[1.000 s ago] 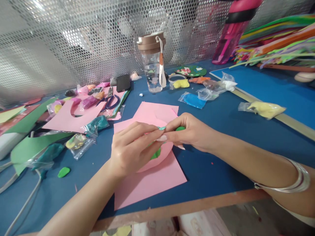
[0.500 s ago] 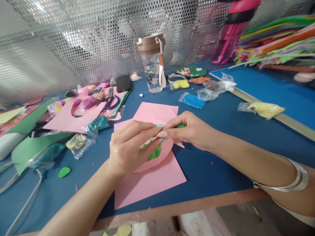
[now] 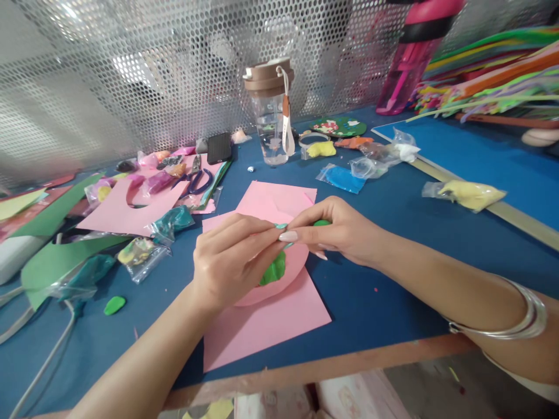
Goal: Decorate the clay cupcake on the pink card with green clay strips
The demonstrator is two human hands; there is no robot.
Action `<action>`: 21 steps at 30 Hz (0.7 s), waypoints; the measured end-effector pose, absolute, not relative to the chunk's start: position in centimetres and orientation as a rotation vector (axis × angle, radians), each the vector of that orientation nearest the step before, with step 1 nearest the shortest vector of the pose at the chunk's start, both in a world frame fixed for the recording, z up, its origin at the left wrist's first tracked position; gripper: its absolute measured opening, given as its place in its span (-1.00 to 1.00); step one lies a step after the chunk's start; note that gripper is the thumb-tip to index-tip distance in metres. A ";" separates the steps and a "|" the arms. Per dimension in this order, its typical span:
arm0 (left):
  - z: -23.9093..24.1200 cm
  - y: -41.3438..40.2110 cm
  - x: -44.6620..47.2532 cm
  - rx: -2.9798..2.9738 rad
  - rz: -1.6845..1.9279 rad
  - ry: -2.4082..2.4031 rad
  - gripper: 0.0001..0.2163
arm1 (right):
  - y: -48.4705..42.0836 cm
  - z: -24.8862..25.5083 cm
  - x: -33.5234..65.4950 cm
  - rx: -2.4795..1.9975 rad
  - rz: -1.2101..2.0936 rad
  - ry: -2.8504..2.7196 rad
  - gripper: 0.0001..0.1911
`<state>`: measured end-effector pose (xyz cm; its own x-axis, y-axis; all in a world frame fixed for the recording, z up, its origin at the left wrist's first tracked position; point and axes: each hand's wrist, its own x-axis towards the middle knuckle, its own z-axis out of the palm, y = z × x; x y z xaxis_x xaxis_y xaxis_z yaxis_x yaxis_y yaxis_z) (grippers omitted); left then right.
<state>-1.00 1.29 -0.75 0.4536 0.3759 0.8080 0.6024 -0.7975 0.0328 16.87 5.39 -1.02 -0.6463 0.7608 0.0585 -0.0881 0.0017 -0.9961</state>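
My left hand (image 3: 236,256) reaches over a round pink paper piece (image 3: 290,276), its closed fingertips meeting those of my right hand (image 3: 338,233). Small teal patches show where the fingertips meet; whether they are clay or nails I cannot tell. What is pinched there is hidden. A lump of green clay (image 3: 322,223) peeks out from inside my curled right fingers. Flattened green clay (image 3: 274,270) lies on the round paper, partly covered by my left hand. Below it rests a pink paper sheet (image 3: 266,337).
At the left lie a green clay disc (image 3: 115,305), bagged teal clay (image 3: 172,222), scissors (image 3: 198,181) and cut paper (image 3: 140,215). Behind my hands stands a clear tumbler (image 3: 271,122). To the right are bagged blue clay (image 3: 343,177), bagged yellow clay (image 3: 474,195) and a pink bottle (image 3: 404,75).
My hands stay together in nearly the same place. My left fingers have shifted slightly, covering more of the clay on the round paper.
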 end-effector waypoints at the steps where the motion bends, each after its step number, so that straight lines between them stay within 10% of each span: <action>1: -0.7 1.3 -1.0 -2.444 -1.256 -0.848 -0.95 | 5.4 -1.0 16.9 -0.700 1.696 -1.661 -0.88; 21: -0.7 1.2 -1.0 -2.433 -1.267 -0.941 -0.89 | 5.6 -1.0 16.6 -0.749 1.652 -1.673 -0.50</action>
